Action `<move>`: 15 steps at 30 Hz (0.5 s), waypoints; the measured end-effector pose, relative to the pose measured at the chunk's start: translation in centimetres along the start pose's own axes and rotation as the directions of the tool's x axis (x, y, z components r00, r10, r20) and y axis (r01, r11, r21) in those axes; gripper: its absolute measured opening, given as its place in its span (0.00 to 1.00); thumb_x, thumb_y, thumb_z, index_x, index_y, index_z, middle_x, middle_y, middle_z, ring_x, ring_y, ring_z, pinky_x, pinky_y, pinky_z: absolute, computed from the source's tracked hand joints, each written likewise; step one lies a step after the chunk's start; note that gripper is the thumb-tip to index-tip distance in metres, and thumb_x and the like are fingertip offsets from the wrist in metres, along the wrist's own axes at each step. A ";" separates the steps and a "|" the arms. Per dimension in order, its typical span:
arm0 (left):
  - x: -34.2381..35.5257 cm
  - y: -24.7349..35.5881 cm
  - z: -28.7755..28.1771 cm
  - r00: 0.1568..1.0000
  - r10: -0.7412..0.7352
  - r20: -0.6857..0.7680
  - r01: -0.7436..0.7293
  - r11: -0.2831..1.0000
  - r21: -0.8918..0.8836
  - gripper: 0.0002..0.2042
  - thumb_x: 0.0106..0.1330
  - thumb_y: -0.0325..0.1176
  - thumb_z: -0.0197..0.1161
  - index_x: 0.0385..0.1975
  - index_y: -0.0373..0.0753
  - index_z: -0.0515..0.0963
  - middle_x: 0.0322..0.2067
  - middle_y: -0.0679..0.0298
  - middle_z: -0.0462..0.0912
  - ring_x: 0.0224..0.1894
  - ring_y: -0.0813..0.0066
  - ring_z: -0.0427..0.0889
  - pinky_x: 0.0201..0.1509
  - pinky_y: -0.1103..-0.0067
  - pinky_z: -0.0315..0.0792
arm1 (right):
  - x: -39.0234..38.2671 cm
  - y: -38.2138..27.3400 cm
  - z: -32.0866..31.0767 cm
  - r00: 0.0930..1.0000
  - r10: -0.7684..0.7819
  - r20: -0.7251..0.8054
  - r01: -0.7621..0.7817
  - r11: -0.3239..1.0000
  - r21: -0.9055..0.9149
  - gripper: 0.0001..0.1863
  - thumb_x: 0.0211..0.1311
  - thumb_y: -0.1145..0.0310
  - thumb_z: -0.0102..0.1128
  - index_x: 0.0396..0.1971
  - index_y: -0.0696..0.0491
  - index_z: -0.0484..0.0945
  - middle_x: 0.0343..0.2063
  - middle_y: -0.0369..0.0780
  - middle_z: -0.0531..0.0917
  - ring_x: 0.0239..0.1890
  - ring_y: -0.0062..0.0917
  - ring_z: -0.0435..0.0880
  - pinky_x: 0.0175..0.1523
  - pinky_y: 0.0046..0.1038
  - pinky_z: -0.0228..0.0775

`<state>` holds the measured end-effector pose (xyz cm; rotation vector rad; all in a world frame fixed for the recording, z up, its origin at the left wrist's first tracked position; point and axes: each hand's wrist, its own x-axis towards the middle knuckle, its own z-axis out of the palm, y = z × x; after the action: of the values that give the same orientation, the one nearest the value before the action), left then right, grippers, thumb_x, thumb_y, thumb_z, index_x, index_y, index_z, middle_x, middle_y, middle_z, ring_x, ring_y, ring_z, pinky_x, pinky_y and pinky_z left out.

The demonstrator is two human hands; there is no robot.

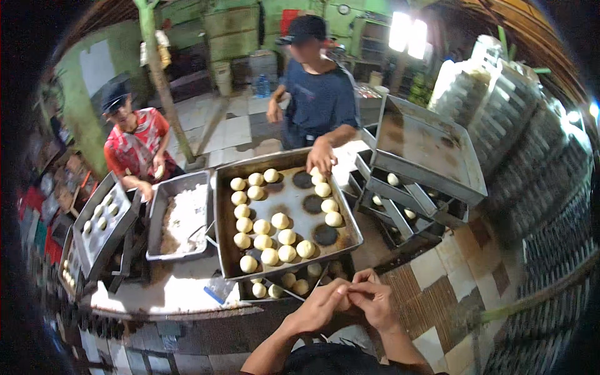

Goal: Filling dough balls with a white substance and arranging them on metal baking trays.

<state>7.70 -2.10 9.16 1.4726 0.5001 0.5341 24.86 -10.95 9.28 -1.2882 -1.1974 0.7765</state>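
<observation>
My left hand [320, 307] and my right hand [376, 301] meet in front of me, just beyond the near edge of a large metal tray [285, 269]. Fingers and thumbs of both are pinched together at the fingertips. Whatever they hold, if anything, is hidden by the fingers. Pale round dough balls [287, 253] stand in rows along the tray's left side, its near part and its right side. Dark round marks show on the bare metal between them. Under this tray, another tray [269, 299] with several dough balls partly shows, close to my left hand.
A co-worker's hand [322, 156] touches a dough ball at the tray's far right corner. Another person [139, 140] stands left, by a pan [179, 255] of white, floury stuff. Stacked trays [431, 140] rise at right; a tilted tray [103, 219] with dough balls stands left. A blue-edged scraper [219, 290] lies nearby.
</observation>
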 end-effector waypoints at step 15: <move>20.7 6.9 12.6 0.914 0.357 0.191 -0.368 0.930 0.022 0.36 0.72 0.32 0.59 0.74 0.30 0.47 0.75 0.43 0.52 0.77 0.47 0.52 0.76 0.54 0.47 | 5.5 0.9 -19.2 0.928 0.364 -0.080 -0.235 0.738 0.632 0.27 0.64 0.61 0.70 0.57 0.62 0.77 0.44 0.38 0.86 0.47 0.23 0.84 0.55 0.27 0.75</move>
<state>31.50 0.92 16.72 1.6630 0.0927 0.6706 44.65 -11.19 12.05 -0.9771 -0.4895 1.1335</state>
